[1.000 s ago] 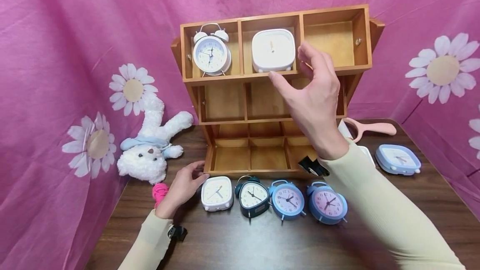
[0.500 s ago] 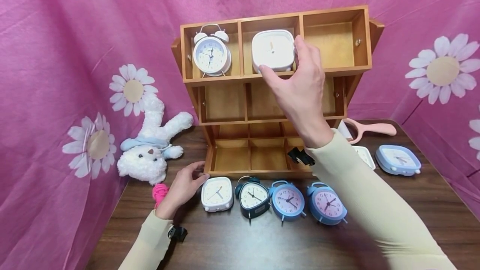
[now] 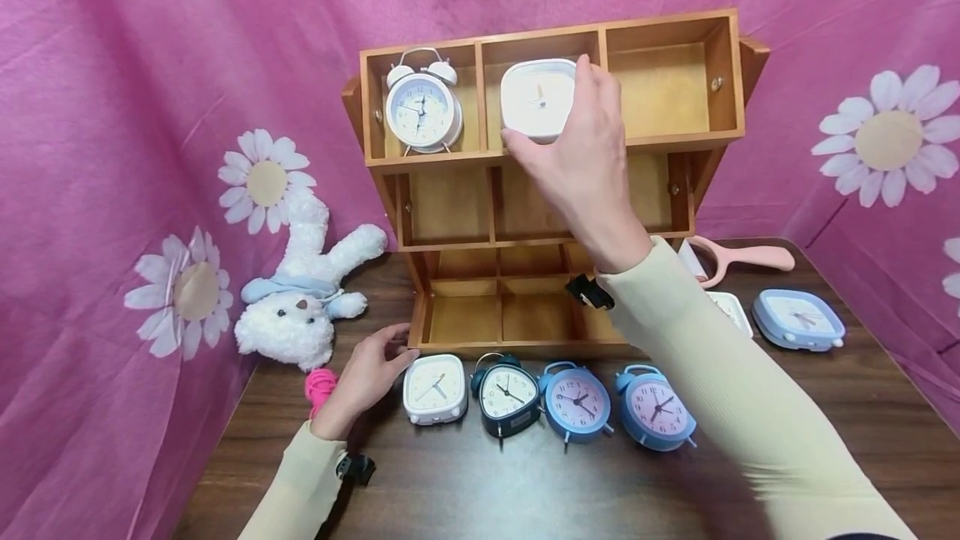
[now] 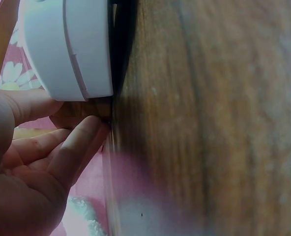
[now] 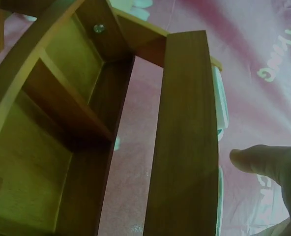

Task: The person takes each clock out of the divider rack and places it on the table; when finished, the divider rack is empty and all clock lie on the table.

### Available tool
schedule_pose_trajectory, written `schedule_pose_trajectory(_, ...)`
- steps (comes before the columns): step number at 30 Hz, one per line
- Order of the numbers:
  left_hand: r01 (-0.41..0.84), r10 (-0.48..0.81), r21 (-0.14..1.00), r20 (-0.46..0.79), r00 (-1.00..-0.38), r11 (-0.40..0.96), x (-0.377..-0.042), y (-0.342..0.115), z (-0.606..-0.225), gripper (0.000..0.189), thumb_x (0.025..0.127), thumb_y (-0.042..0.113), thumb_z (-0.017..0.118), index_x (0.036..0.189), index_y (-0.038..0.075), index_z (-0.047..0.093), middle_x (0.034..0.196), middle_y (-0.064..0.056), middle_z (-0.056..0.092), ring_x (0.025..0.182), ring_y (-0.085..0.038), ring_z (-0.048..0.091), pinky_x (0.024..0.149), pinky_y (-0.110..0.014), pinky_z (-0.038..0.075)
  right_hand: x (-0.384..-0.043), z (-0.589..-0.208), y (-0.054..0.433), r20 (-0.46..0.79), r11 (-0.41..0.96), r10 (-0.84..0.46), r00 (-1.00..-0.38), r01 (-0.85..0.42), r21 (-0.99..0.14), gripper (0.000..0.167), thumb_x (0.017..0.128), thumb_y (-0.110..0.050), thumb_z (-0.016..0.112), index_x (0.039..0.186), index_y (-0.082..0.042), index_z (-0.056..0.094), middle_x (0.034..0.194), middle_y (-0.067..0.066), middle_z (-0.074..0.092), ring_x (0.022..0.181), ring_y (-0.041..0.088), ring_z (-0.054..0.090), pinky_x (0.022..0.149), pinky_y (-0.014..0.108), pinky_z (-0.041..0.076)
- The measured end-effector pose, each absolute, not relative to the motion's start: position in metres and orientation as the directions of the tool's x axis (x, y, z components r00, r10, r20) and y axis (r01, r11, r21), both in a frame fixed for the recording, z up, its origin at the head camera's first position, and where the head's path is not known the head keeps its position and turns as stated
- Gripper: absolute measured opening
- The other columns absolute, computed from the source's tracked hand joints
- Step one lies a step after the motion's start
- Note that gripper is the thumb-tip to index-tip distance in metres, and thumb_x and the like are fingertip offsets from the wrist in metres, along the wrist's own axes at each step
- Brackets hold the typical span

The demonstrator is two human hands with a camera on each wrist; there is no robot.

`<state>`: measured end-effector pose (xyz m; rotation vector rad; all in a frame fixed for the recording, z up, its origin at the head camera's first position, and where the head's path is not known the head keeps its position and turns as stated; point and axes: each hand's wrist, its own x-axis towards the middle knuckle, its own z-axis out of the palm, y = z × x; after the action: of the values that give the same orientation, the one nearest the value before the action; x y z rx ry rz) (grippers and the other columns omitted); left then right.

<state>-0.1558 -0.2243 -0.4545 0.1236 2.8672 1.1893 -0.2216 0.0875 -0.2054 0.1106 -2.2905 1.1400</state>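
Note:
In the head view my right hand reaches round a white square alarm clock in the top middle compartment of a wooden shelf. Fingers curve along the clock's right side, and the thumb covers its lower left corner. The right wrist view has the straight thumb in front of the shelf, the clock mostly hidden by the wood. My left hand holds the shelf's lower left corner between thumb and fingers. Close to that thumb stands another white square clock, large in the left wrist view.
A white twin-bell clock occupies the top left compartment. Along the table stand a dark green clock and blue clocks. A plush bear and pink yarn lie left; a light blue clock and pink-handled object lie right.
My right hand has moved left, from beside the white square clock to round it. That clock has shifted very slightly left. My left hand stays at the shelf corner.

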Motion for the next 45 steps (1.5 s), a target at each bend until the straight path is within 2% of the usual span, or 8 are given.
schedule_pose_trajectory(6,0.058,0.084,0.71,-0.001,-0.996,0.702,-0.156,-0.224,-0.454,0.046,0.106,0.015,0.078,0.147,-0.001,0.068,0.12,-0.018,0.083,0.114,-0.03,0.079,0.104,-0.055,0.061,-0.23,-0.2,0.085,0.499,0.66,0.169,-0.85,-0.278,-0.698,0.116,0.089,-0.036,0.092,0.177,-0.003,0.025,0.175,0.011,0.037,0.156,0.025,0.048,0.133,0.035,0.04)
schedule_pose_trajectory(20,0.068,0.092,0.711,0.004,-0.996,0.7,-0.156,-0.222,-0.452,0.045,0.106,0.015,0.077,0.147,-0.002,0.068,0.123,-0.02,0.082,0.114,-0.032,0.079,0.103,-0.055,0.062,-0.24,-0.193,0.083,0.451,0.746,0.162,-0.878,-0.19,-0.639,0.122,0.089,-0.047,0.093,0.176,-0.002,0.022,0.175,0.015,0.034,0.159,0.031,0.048,0.135,0.04,0.039)
schedule_pose_trajectory(28,0.06,0.087,0.705,-0.003,-0.996,0.707,-0.155,-0.222,-0.455,0.047,0.105,0.015,0.078,0.148,-0.001,0.068,0.12,-0.017,0.083,0.114,-0.03,0.079,0.104,-0.055,0.061,-0.24,-0.2,0.081,0.512,0.71,0.184,-0.839,-0.247,-0.66,0.117,0.085,-0.042,0.095,0.173,0.0,0.031,0.171,0.016,0.041,0.154,0.03,0.051,0.133,0.039,0.042)
schedule_pose_trajectory(34,0.064,0.085,0.698,0.005,-0.996,0.713,-0.155,-0.222,-0.458,0.046,0.105,0.014,0.078,0.147,-0.001,0.068,0.118,-0.017,0.083,0.113,-0.03,0.079,0.103,-0.054,0.062,-0.239,-0.205,0.081,0.561,0.687,0.194,-0.805,-0.297,-0.663,0.116,0.083,-0.039,0.095,0.173,0.001,0.033,0.168,0.015,0.043,0.153,0.028,0.05,0.133,0.033,0.039)
schedule_pose_trajectory(38,0.072,0.088,0.691,0.012,-0.996,0.719,-0.156,-0.223,-0.459,0.046,0.105,0.015,0.078,0.147,-0.001,0.068,0.117,-0.016,0.084,0.113,-0.03,0.079,0.102,-0.053,0.062,-0.236,-0.203,0.082,0.581,0.687,0.215,-0.785,-0.302,-0.661,0.117,0.082,-0.039,0.097,0.173,-0.003,0.033,0.168,0.014,0.041,0.154,0.025,0.049,0.132,0.028,0.038)
schedule_pose_trajectory(45,0.063,0.078,0.692,0.01,-0.997,0.719,-0.155,-0.223,-0.456,0.046,0.105,0.014,0.078,0.147,-0.001,0.068,0.118,-0.016,0.083,0.113,-0.03,0.079,0.102,-0.053,0.062,-0.226,-0.198,0.087,0.612,0.679,0.204,-0.764,-0.34,-0.65,0.112,0.08,-0.042,0.098,0.169,-0.008,0.039,0.165,0.013,0.043,0.15,0.024,0.05,0.128,0.027,0.041)
